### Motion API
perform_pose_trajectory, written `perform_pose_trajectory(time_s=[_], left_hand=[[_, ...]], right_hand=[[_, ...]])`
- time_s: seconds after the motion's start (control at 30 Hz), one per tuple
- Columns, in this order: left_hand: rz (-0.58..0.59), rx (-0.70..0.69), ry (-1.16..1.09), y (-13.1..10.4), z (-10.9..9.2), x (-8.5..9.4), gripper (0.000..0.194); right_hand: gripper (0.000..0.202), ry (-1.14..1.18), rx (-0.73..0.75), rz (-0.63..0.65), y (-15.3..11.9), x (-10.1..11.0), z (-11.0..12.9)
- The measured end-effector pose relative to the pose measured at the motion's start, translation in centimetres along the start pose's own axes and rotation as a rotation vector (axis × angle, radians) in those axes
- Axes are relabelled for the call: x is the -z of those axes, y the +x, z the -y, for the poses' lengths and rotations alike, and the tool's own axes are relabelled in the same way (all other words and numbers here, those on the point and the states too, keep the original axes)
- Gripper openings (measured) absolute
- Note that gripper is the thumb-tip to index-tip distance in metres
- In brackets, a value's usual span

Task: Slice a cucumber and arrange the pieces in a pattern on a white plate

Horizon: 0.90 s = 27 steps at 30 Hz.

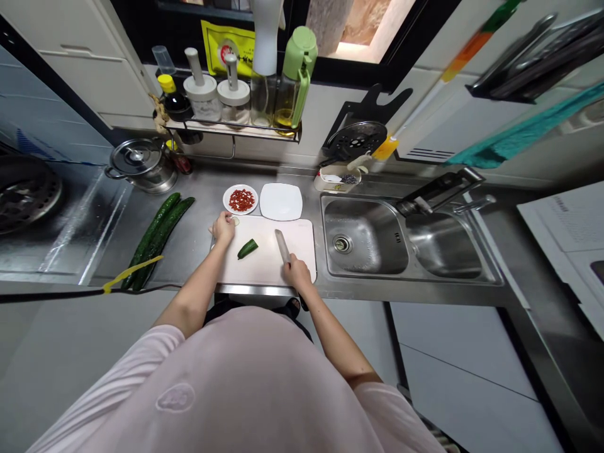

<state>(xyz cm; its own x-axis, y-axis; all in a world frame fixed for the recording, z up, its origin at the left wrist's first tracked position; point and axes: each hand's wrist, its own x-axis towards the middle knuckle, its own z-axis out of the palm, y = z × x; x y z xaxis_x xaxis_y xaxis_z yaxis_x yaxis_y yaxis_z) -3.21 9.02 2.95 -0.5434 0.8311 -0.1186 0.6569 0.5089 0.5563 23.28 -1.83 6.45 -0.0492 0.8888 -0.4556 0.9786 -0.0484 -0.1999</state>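
On the white cutting board (pixel 264 270) lies a short piece of cucumber (pixel 248 248), dark green and set at a slant. My right hand (pixel 297 273) is closed round the handle of a knife (pixel 282 245), whose blade points up and away over the board's right part. At the board's upper left corner is my left hand (pixel 223 228), fingers bent together beside a thin pale slice (pixel 235 221); whether the fingers grip it is too small to tell. Behind the board stand a plate of chopped red pieces (pixel 241 199) and a white square plate (pixel 281 201).
Whole cucumbers (pixel 163 234) lie at the left, near a lidded steel pot (pixel 141 165). A double sink (pixel 365 236) is to the right, with a faucet (pixel 441 192). A rack (pixel 245 131) of jars and bottles hangs behind. A black cable (pixel 56 296) crosses the lower left.
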Motion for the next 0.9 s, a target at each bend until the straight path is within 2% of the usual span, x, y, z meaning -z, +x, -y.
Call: perform_pose_trajectory(time_s=[0.4, 0.63, 0.9], left_hand=[[-0.067, -0.107, 0.099, -0.4, -0.1, 0.4, 0.024], [-0.111, -0.118, 0.06, -0.8, 0.1, 0.6, 0.02], [-0.187, -0.18, -0.081, -3.3, 1.4, 1.1, 0.02]], right_hand=[[0.026, -0.015, 0.017, 0.009, 0.1, 0.0, -0.1], [0.025, -0.01, 0.03, -0.001, 0.2, 0.0, -0.1], [0.027, 0.005, 0.011, 0.034, 0.2, 0.3, 0.1]])
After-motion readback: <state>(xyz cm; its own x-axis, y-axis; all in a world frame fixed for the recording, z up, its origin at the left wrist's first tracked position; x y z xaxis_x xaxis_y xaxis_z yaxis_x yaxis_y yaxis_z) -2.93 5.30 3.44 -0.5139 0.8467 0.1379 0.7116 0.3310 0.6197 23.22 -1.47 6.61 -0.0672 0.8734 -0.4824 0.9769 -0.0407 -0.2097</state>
